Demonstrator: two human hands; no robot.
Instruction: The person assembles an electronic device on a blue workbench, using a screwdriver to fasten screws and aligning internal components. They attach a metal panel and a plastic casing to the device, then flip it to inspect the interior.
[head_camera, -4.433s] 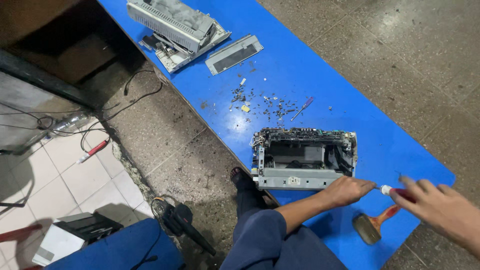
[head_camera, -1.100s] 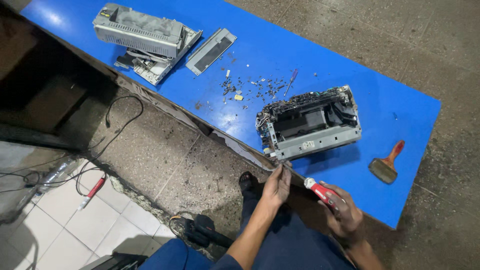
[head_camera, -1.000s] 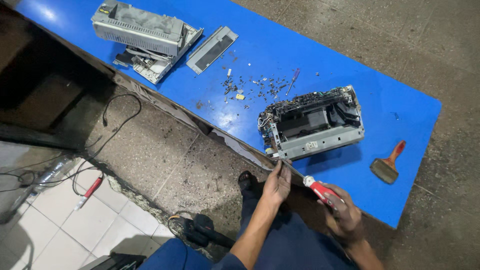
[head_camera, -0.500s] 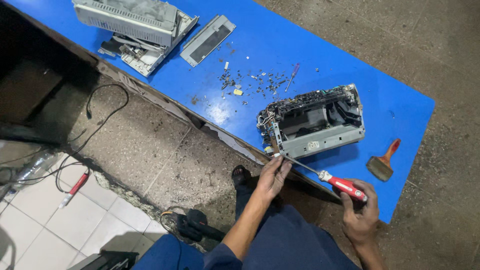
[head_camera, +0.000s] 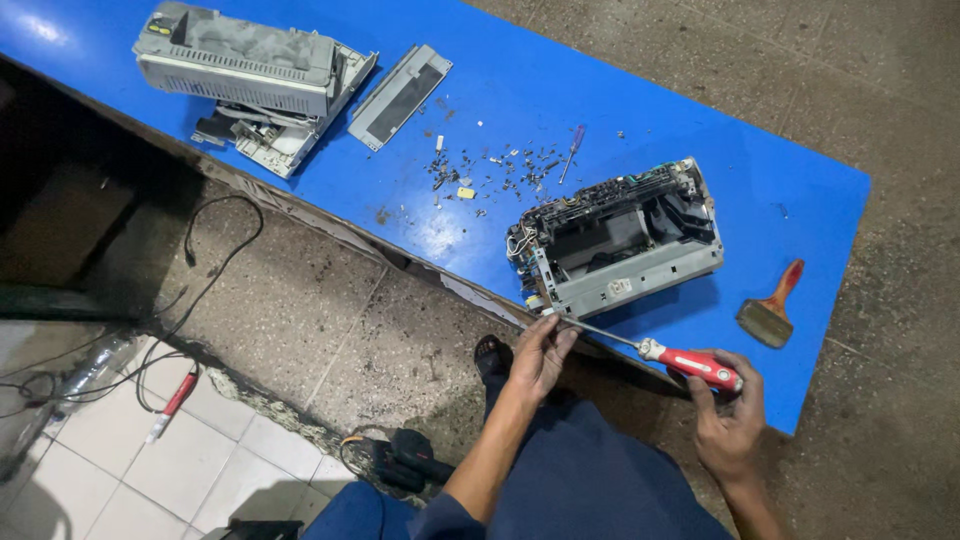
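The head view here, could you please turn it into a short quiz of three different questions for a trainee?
1. True or false: the right hand grips the red handle of the screwdriver.
2. Where does the paintbrush lie? A) on the blue board, right of the opened grey device; B) on the tiled floor; C) inside the device.
3. Fill in: the fingers of the left hand touch the screwdriver's metal ____ near the device's front corner.

Key: 1 true; 2 A; 3 shaft.
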